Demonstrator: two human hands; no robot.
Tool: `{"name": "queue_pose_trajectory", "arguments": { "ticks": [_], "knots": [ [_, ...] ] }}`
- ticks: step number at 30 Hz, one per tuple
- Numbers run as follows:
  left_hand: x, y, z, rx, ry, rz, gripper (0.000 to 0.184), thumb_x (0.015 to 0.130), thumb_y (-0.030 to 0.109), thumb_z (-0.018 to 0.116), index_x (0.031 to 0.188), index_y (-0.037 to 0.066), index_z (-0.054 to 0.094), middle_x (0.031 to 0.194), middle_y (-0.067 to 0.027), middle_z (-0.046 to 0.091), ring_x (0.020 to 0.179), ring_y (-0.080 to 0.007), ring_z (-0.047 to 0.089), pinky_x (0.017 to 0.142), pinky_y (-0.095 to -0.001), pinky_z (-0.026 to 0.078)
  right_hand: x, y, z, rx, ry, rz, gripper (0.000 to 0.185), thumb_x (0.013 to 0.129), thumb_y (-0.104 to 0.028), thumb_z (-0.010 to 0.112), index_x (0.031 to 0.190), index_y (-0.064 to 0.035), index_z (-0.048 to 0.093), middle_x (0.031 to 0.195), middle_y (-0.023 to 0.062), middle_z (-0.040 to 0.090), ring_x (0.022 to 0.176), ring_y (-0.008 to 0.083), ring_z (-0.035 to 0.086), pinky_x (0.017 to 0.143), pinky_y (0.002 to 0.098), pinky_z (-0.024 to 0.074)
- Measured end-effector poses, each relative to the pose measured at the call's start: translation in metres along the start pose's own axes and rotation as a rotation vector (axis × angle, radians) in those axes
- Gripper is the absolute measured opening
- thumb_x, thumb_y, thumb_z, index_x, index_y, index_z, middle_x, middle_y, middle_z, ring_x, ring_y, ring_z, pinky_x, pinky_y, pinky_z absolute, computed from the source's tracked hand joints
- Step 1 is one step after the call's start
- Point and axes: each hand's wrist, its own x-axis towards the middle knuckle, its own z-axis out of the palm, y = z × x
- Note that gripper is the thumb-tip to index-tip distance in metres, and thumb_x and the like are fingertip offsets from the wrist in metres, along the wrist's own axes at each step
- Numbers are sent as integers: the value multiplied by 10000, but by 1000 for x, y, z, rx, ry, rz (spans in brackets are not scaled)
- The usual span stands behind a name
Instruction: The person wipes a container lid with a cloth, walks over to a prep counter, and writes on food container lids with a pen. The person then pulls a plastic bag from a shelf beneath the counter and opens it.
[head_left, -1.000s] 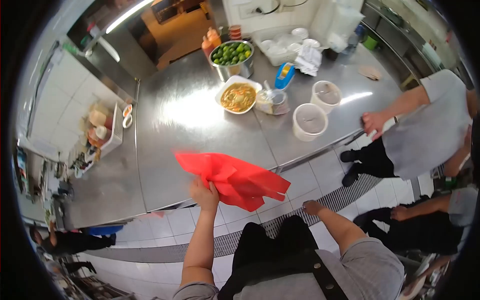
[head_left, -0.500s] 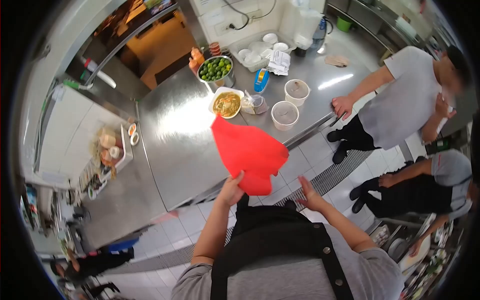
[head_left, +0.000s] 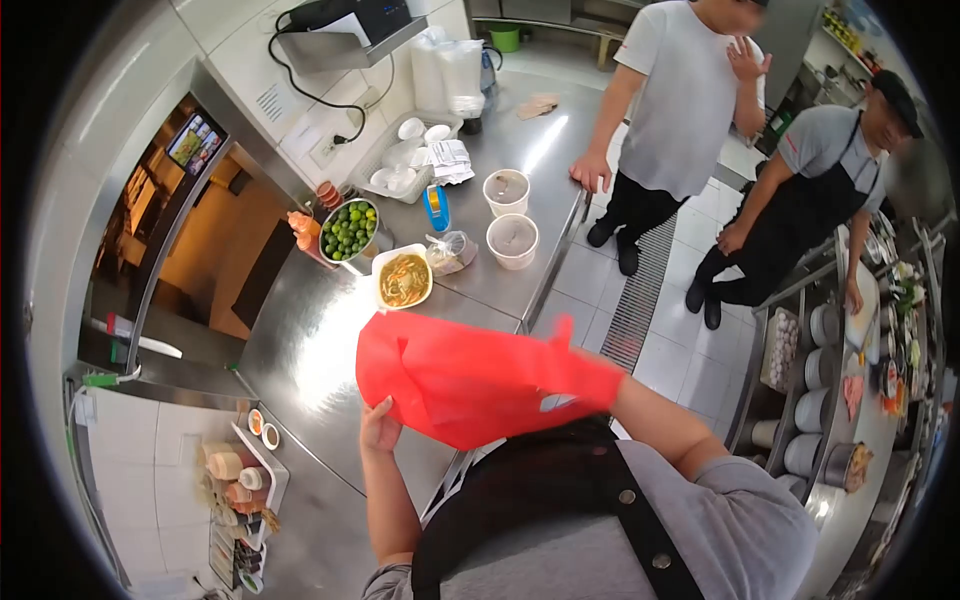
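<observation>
My left hand [head_left: 380,428] is closed on the lower left edge of a red cloth-like bag [head_left: 470,380], which is spread out in front of my body. The bag's right end covers my right hand, so its fingers are hidden; only the forearm shows beyond the red material. Past the bag, on the steel counter [head_left: 290,350], stands a white bowl of food [head_left: 404,280]. Beside the bowl are a small clear plastic bag [head_left: 452,253] and two white lidded tubs [head_left: 512,240], [head_left: 506,190].
A metal pot of limes [head_left: 350,232], a blue tape dispenser [head_left: 436,208] and a plastic basket [head_left: 400,170] stand farther back. Two people [head_left: 680,100], [head_left: 790,190] are at the right, near shelves of bowls [head_left: 815,370]. A condiment basket [head_left: 262,470] lies left.
The red bag has opened out wider and now reaches over my right hand, which was bare and apart from it before. The view has turned toward the right.
</observation>
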Motion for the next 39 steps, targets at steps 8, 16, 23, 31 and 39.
{"name": "queue_pose_trajectory", "arguments": {
  "ticks": [8,16,23,31,39],
  "knots": [
    [19,-38,-77,-258,374,-86,489,849,-4,592,1316,16,446,1266,-149,573,1190,-310,549,1006,-504,460,28,122,-36,-65,552,11,367,955,-276,576,1240,-45,561,1148,82,636,1051,176,616,881,314,505],
    [47,-29,-39,572,855,248,573,838,4,638,1345,-3,372,1334,-212,435,1225,-354,437,1020,-497,414,38,100,2,-312,595,-81,239,846,-71,697,1073,-41,628,968,31,655,872,122,627,732,269,533],
    [38,-19,4,1427,633,759,657,840,96,682,1393,4,339,1404,-233,335,1323,-397,284,1083,-505,281,70,94,9,-384,688,-103,143,821,-64,719,949,-15,675,859,38,663,765,121,636,622,288,536],
    [7,-88,25,1755,-62,481,708,887,377,626,1441,46,334,1513,-263,187,1393,-495,132,1091,-654,136,75,104,7,-716,779,-138,140,817,-157,745,886,-45,696,775,34,676,725,130,642,613,288,520],
    [-13,-101,11,2108,-109,358,768,855,563,575,1485,208,318,1547,-257,130,1389,-557,76,1042,-745,91,55,148,-44,-1527,672,157,325,729,-312,784,765,-1,697,804,182,670,787,321,657,720,399,510]
  ]
}}
